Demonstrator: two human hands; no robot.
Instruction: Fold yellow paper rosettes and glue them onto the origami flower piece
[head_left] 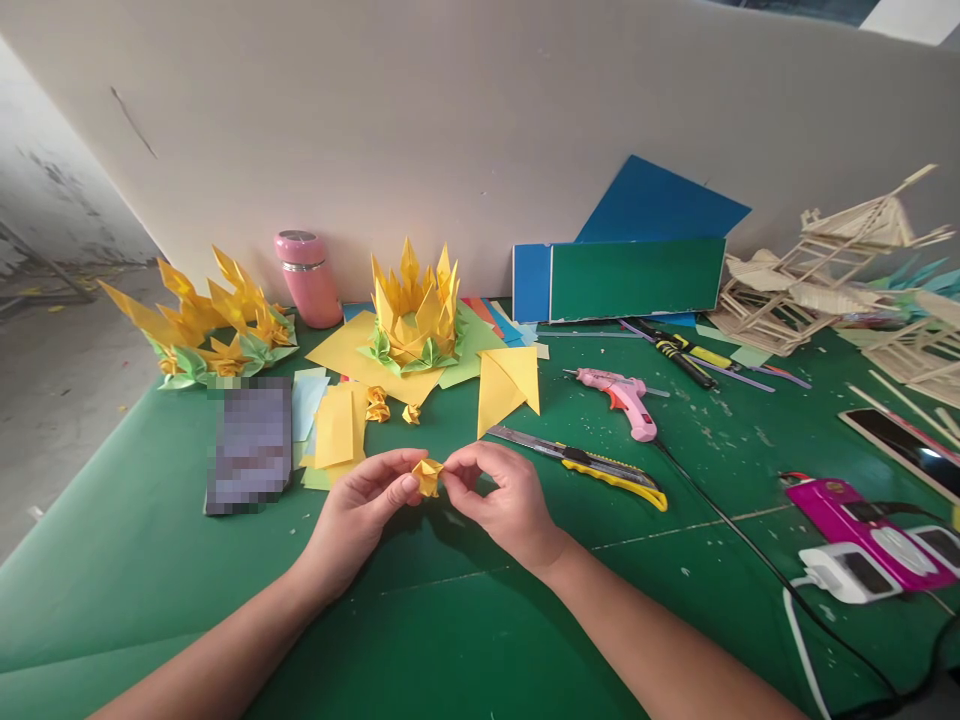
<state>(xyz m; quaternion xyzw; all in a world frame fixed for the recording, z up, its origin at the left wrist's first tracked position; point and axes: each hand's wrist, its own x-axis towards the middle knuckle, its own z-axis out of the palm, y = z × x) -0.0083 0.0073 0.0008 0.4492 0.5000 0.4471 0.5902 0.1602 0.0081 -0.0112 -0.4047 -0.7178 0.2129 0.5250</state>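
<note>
Between my two hands sits a small crumpled piece of folded yellow paper (428, 477), held just above the green table (187, 590). My left hand (366, 502) pinches it from the left with thumb and fingers. My right hand (499, 497) pinches its right edge. Two similar small yellow folded pieces (377, 404) lie further back near a stack of yellow sheets (337, 428). A folded yellow paper triangle (508, 386) lies behind my right hand.
A yellow utility knife (581, 464) and a pink glue gun (626, 396) lie right of my hands. Yellow paper flowers (414, 312), more flowers (214, 325), a pink bottle (305, 278), a blurred phone (250, 445), coloured card (637, 277), stick models (825, 275) and a pink power strip (870, 535) ring the table.
</note>
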